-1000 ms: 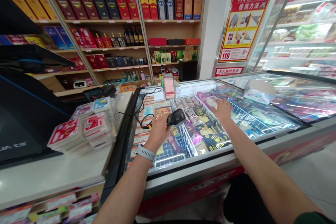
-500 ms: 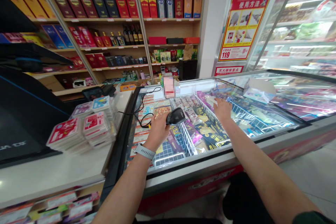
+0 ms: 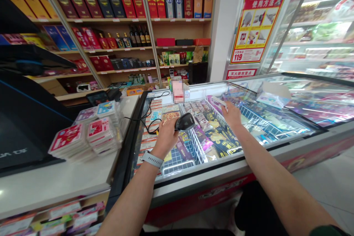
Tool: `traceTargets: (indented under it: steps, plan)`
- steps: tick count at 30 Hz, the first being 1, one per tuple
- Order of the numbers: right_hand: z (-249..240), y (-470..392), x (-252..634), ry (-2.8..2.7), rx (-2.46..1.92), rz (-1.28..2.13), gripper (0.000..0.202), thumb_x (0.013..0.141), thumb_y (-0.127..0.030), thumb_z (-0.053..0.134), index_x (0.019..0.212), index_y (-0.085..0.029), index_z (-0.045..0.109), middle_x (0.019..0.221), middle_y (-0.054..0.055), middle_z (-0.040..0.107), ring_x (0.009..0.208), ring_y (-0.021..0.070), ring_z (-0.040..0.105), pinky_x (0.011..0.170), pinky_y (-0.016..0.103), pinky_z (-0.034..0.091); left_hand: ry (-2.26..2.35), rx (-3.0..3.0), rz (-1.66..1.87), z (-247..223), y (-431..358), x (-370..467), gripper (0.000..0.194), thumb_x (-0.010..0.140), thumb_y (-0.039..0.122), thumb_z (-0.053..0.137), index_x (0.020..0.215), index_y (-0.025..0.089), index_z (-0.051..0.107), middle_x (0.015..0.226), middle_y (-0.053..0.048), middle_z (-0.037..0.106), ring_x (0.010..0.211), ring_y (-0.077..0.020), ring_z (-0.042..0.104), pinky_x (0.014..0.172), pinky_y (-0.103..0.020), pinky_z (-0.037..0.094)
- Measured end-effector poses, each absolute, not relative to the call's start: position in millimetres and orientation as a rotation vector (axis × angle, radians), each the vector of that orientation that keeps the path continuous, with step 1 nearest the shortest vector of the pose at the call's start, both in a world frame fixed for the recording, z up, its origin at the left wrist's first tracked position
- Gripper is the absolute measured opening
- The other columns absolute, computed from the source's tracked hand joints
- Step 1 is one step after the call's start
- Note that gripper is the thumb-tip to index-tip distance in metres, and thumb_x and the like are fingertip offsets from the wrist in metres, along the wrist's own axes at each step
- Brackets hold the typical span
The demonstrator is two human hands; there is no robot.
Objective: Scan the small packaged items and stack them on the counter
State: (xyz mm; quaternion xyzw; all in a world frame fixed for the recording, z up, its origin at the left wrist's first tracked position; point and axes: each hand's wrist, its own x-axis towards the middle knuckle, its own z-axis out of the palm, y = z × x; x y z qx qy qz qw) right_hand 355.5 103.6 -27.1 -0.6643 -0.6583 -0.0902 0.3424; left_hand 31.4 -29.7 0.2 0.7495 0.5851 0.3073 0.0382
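My left hand [image 3: 167, 132], with a grey watch band [image 3: 152, 159] on the wrist, is wrapped round a black handheld scanner [image 3: 185, 122] above the freezer's glass top. A black cable [image 3: 149, 110] lies on the glass beside it. Further right, my right hand [image 3: 231, 113] pinches a thin whitish item [image 3: 219, 101] over the freezer; its print cannot be made out. Between the hands, packaged goods [image 3: 218, 136] lie in white wire baskets [image 3: 197, 143] under the glass.
Stacks of plastic-wrapped cards [image 3: 69, 138] stand on the white counter [image 3: 91, 175] at left, beside a dark monitor [image 3: 24, 118]. An open white box [image 3: 273, 94] sits on the freezer at right. Shelves of boxes and bottles [image 3: 139, 36] line the back.
My right hand has shifted slightly left with the whitish item, which has turned and now shows as a narrow strip. My left hand and the scanner have hardly moved.
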Motion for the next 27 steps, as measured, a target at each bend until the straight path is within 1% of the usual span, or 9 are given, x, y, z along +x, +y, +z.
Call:
traceTargets:
  steps: [4, 7, 9, 12, 15, 17, 19, 23, 27]
  plan:
    - [-31.6, 106.9, 353.3, -1.739, -1.659, -0.101, 0.036, 0.097, -0.039, 0.05, 0.119, -0.017, 0.067, 0.09, 0.013, 0.076, 0.086, 0.0321, 0.071, 0.077, 0.038, 0.05, 1.788, 2.306, 0.957, -1.5, -28.9, 30.8, 0.056, 0.082, 0.006, 0.053, 0.136, 0.019, 0.057, 0.137, -0.013, 0.068, 0.133, -0.0306, 0.06, 0.123, -0.061, 0.029]
    - [-34.4, 108.3, 351.9, -1.727, -1.606, 0.037, 0.037, 0.094, -0.04, 0.055, 0.12, -0.017, 0.066, 0.089, 0.011, 0.075, 0.083, 0.0298, 0.073, 0.075, 0.036, 0.052, 1.789, 2.307, 0.959, -1.4, -28.9, 31.0, 0.055, 0.083, 0.006, 0.053, 0.136, 0.02, 0.057, 0.138, -0.013, 0.068, 0.133, -0.0304, 0.06, 0.123, -0.06, 0.029]
    - [-35.1, 107.2, 350.9, -1.727, -1.55, 0.177, 0.038, 0.093, -0.04, 0.055, 0.123, -0.018, 0.064, 0.088, 0.008, 0.075, 0.074, 0.0253, 0.073, 0.072, 0.034, 0.053, 1.795, 2.308, 0.957, -1.1, -28.9, 31.1, 0.055, 0.083, 0.006, 0.053, 0.136, 0.02, 0.057, 0.139, -0.013, 0.067, 0.133, -0.0306, 0.06, 0.123, -0.06, 0.03]
    - [-34.4, 103.6, 349.4, -1.764, -1.487, 0.349, 0.036, 0.093, -0.04, 0.054, 0.122, -0.02, 0.063, 0.075, 0.001, 0.072, 0.055, 0.0189, 0.068, 0.07, 0.032, 0.054, 1.793, 2.312, 0.962, -1.8, -28.5, 30.7, 0.056, 0.082, 0.006, 0.054, 0.136, 0.02, 0.057, 0.139, -0.013, 0.067, 0.133, -0.031, 0.06, 0.122, -0.06, 0.03]
    - [-32.8, 101.3, 348.0, -1.791, -1.466, 0.414, 0.032, 0.092, -0.039, 0.055, 0.116, -0.02, 0.065, 0.065, -0.003, 0.066, 0.05, 0.0176, 0.066, 0.066, 0.03, 0.053, 1.794, 2.314, 0.958, -3.3, -27.6, 30.1, 0.056, 0.082, 0.006, 0.054, 0.137, 0.019, 0.057, 0.138, -0.014, 0.068, 0.132, -0.0315, 0.06, 0.123, -0.061, 0.029]
    - [-32.4, 101.5, 347.4, -1.783, -1.465, 0.43, 0.028, 0.091, -0.037, 0.055, 0.112, -0.02, 0.066, 0.066, -0.003, 0.066, 0.052, 0.0174, 0.067, 0.063, 0.029, 0.052, 1.794, 2.314, 0.955, -4.1, -27.2, 29.9, 0.056, 0.083, 0.006, 0.054, 0.137, 0.019, 0.057, 0.138, -0.014, 0.068, 0.132, -0.0315, 0.06, 0.123, -0.061, 0.028]
    - [-33.0, 102.8, 347.3, -1.769, -1.464, 0.433, 0.029, 0.09, -0.033, 0.054, 0.113, -0.02, 0.066, 0.068, -0.002, 0.066, 0.054, 0.0168, 0.067, 0.062, 0.028, 0.052, 1.79, 2.314, 0.96, -4.4, -26.9, 29.8, 0.056, 0.083, 0.006, 0.053, 0.137, 0.02, 0.056, 0.139, -0.013, 0.068, 0.133, -0.0312, 0.06, 0.123, -0.061, 0.028]
    - [-35.5, 105.2, 348.2, -1.757, -1.433, 0.474, 0.042, 0.086, -0.025, 0.054, 0.127, -0.022, 0.063, 0.076, -0.002, 0.07, 0.054, 0.0146, 0.067, 0.061, 0.026, 0.053, 1.792, 2.312, 0.955, -3.8, -26.9, 29.5, 0.057, 0.083, 0.006, 0.053, 0.137, 0.021, 0.056, 0.138, -0.012, 0.068, 0.133, -0.0306, 0.06, 0.124, -0.061, 0.028]
    - [-35.1, 105.7, 348.4, -1.728, -1.456, 0.46, 0.045, 0.081, -0.021, 0.052, 0.124, -0.023, 0.066, 0.09, 0.0, 0.074, 0.054, 0.0141, 0.067, 0.063, 0.028, 0.054, 1.79, 2.312, 0.949, -2.7, -27.4, 29.5, 0.057, 0.082, 0.006, 0.054, 0.137, 0.021, 0.056, 0.138, -0.012, 0.068, 0.132, -0.0303, 0.06, 0.124, -0.061, 0.027]
